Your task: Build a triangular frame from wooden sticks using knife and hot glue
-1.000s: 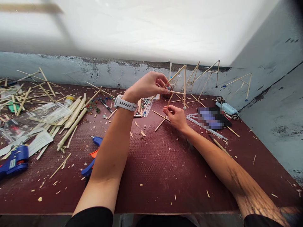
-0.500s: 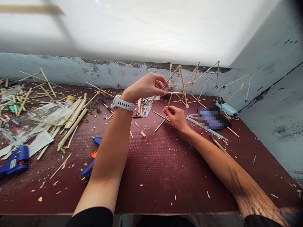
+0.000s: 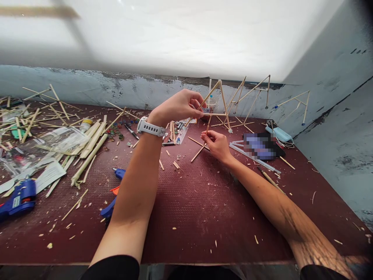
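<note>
My left hand [image 3: 186, 104], with a pale watch on the wrist, is closed on one leg of an A-shaped wooden stick frame [image 3: 223, 97]. The frame stands upright, its apex above my fingers and its crossbar level with them. Lower and to the right, my right hand [image 3: 215, 144] pinches a thin wooden stick [image 3: 208, 125] that points up to the crossbar. Whether the stick touches the crossbar is too small to tell. Crossed sticks [image 3: 198, 152] lie on the table just left of my right hand.
Bamboo strips [image 3: 90, 146] and plastic bags cover the left side. One blue glue gun [image 3: 21, 197] lies far left, another blue tool [image 3: 119, 173] beside my left forearm. More stick frames [image 3: 258, 91] stand behind at the right, near a cup [image 3: 212, 104], clear strips [image 3: 256, 158] and a dark packet.
The top of the A-shaped frame has shifted slightly left, along with the fingers of my left hand. My right hand has hardly moved.
</note>
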{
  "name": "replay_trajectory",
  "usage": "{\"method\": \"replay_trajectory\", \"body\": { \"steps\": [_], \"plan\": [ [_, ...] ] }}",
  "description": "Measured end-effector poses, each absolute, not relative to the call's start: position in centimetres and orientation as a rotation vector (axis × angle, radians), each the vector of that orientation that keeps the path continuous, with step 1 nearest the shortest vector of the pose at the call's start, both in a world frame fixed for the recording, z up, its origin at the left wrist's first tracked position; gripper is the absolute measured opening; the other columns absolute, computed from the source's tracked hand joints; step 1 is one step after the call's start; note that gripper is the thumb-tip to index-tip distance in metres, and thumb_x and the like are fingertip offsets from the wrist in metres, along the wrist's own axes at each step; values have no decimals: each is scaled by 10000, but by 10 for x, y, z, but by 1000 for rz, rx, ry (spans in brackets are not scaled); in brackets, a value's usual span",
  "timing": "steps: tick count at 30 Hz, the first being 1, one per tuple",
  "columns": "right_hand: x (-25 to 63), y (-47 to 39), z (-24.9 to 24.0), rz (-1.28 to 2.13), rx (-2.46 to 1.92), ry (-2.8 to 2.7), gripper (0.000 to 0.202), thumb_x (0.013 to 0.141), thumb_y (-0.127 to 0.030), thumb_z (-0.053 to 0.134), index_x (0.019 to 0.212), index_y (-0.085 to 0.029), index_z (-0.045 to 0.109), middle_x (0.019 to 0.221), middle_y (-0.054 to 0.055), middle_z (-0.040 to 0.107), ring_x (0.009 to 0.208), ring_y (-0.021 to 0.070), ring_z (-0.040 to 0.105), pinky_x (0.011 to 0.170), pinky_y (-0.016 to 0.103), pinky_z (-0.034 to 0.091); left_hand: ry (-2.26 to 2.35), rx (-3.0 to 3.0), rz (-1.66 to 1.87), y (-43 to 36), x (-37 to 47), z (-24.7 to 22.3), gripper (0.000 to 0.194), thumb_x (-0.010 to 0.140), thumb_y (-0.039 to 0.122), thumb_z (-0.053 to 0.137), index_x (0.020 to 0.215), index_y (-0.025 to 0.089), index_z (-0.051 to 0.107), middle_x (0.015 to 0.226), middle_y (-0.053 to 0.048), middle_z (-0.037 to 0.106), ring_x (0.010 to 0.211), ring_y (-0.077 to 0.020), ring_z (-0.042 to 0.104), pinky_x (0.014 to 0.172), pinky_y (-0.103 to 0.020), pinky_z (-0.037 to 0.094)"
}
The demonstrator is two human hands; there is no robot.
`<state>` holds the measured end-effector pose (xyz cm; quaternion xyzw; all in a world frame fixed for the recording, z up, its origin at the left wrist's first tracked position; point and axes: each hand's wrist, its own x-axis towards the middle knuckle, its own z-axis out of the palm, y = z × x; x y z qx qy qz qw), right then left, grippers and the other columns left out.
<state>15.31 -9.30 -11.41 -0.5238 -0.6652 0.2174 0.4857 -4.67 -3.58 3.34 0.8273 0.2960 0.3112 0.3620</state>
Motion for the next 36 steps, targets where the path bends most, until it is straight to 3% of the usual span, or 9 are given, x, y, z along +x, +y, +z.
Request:
{"method": "replay_trajectory", "body": {
  "steps": [9,17,22,27,32,36],
  "plan": [
    [154,-93,-113,519,-1277,-1623,341,948,-481,663,1026,-177,798,944,96,827,803,215,754,733,332,560,761,2143,812,-39,-46,35,248,714,251,830,928,147,762,764,-59,732,691,-166,683,625,-324,519],
    [146,-107,-107,211,-1447,-1721,352,995,-522,637,1023,-211,799,1014,130,834,835,279,784,714,356,526,728,1967,1104,-39,-42,35,208,761,265,820,889,145,709,841,-66,732,813,-177,732,771,-344,606],
    [155,-124,-62,-267,-1414,-1712,403,1028,-589,580,993,-229,758,940,93,804,729,210,723,659,331,456,679,1752,1264,-44,-32,40,209,800,262,791,919,172,644,848,-49,709,794,-161,727,844,-383,621],
    [185,-144,6,-462,-1296,-1445,356,1035,-548,593,893,-247,718,803,42,754,593,161,629,669,344,502,549,1580,1289,-61,-13,46,231,816,287,803,883,196,601,932,-46,685,822,-147,707,868,-376,624],
    [194,-157,29,-142,-1195,-1491,370,968,-526,706,1216,-252,717,1082,82,806,718,196,755,627,341,602,323,1363,1245,-86,19,47,231,858,242,780,857,204,552,975,-13,652,843,-111,696,924,-344,602],
    [193,-160,27,-62,-1094,-1446,397,1000,-501,664,1329,-279,666,1187,98,784,907,238,791,757,392,664,228,1303,1200,-100,34,43,233,863,238,787,880,209,556,1030,-17,661,855,-111,700,949,-347,606]
  ]
}}
